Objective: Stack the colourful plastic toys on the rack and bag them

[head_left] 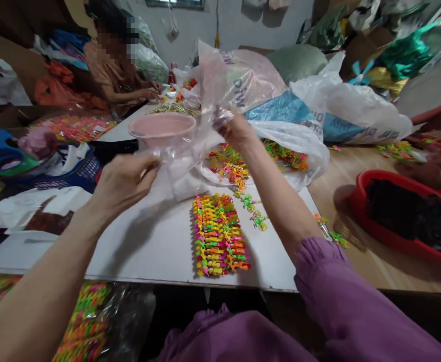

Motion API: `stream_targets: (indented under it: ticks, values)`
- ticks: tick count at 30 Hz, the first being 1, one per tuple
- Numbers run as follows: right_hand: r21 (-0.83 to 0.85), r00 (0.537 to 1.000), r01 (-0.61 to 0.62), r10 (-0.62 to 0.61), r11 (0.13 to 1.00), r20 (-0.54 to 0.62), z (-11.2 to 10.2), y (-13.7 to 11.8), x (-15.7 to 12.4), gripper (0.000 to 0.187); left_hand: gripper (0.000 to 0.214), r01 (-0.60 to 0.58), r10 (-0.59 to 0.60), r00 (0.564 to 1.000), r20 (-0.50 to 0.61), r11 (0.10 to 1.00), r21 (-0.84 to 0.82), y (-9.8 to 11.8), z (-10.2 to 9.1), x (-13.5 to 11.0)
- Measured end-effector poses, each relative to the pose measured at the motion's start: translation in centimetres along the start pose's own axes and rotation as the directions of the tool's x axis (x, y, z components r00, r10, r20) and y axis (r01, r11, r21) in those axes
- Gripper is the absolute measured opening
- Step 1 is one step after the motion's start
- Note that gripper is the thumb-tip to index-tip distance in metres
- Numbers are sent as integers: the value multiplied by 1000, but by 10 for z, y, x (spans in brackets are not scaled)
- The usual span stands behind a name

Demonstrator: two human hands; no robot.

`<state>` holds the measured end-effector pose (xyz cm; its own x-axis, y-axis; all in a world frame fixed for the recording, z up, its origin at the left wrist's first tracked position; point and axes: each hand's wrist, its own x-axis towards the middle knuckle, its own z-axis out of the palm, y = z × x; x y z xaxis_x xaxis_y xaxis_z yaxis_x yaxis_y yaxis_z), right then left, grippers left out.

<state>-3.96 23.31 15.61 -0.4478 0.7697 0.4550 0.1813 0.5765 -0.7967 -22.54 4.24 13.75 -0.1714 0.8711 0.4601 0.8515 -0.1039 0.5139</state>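
A clear plastic bag (190, 151) is hanging between the person's hands, stretched in the air above a white-topped desk (156, 256). Its thin, crumpled film is looking light, soft and slippery, so it is likely to sag and cling unless it is held along an edge. The left hand (124, 183) is pinching the lower part, its fingers (148, 163) drawn together on the film. The right hand (235, 128) is gripping higher up, its fingers (222, 120) curled and clamped on the gathered plastic.

Just beyond the bag, a pink plastic basin (162, 128) is sitting on the desk. Below it, a neat block of bright, ridged plastic toy pieces (220, 234) is lying in interlinked rows, while more spill from a white plastic sack (303, 161). A red plastic tray (401, 216) holding something dark is resting to the right. Farther off, a co-worker's hands (148, 91) are working among similar pieces.
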Motion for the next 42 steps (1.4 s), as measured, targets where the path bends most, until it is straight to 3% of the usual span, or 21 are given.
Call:
stream_targets:
  ticks: [2, 5, 8, 10, 12, 15, 18, 23, 27, 32, 36, 39, 42]
  values:
    - [-27, 996, 78, -77, 997, 48, -27, -8, -5, 76, 33, -134, 143, 989, -18, 958, 254, 5, 15, 31]
    - [-122, 972, 79, -50, 989, 230, -40, 4, -36, 66, 25, -101, 125, 991, -57, 943, 318, 4, 56, 50]
    - [-239, 940, 57, 28, 969, 339, -33, 47, -72, 25, 15, 37, -40, 999, 10, 977, 211, -8, 105, 37]
    - [-279, 942, 51, 47, 959, 333, -27, 75, -94, 24, 19, 189, -191, 981, 12, 975, 121, -20, 129, 25]
    - [-312, 961, -27, 111, 950, 254, -23, 93, -115, 30, 30, 316, -315, 949, -24, 947, 65, -33, 139, 18]
    - [-371, 959, -187, 251, 909, 130, -12, 93, -144, 19, 41, 457, -471, 881, -48, 873, -168, -47, 142, 16]
    - [-470, 935, -197, 310, 860, 174, 6, 76, -160, 20, 41, 519, -548, 835, 53, 752, -407, -48, 148, 10]
    - [-714, 902, -147, 389, 685, 187, 30, 55, -159, 31, 41, 543, -539, 829, 150, 710, -449, -41, 170, -21]
    - [-778, 893, -108, 404, 619, 198, 35, 54, -157, 23, 43, 553, -537, 825, 177, 702, -448, -47, 178, -35]
    - [-788, 889, -97, 409, 608, 205, 39, 57, -157, 19, 45, 546, -519, 834, 190, 725, -419, -55, 180, -41]
    - [-725, 892, -144, 406, 673, 199, 19, 63, -154, 23, 43, 503, -477, 862, 170, 772, -388, -60, 174, -41]
    - [-672, 963, -163, 265, 722, 51, 0, 73, -148, 46, 40, 464, -432, 886, 169, 812, -354, -61, 164, -35]
    - [-650, 995, -25, 79, 760, 54, 0, 95, -137, 68, 40, 386, -334, 917, 219, 882, -270, -57, 157, -24]
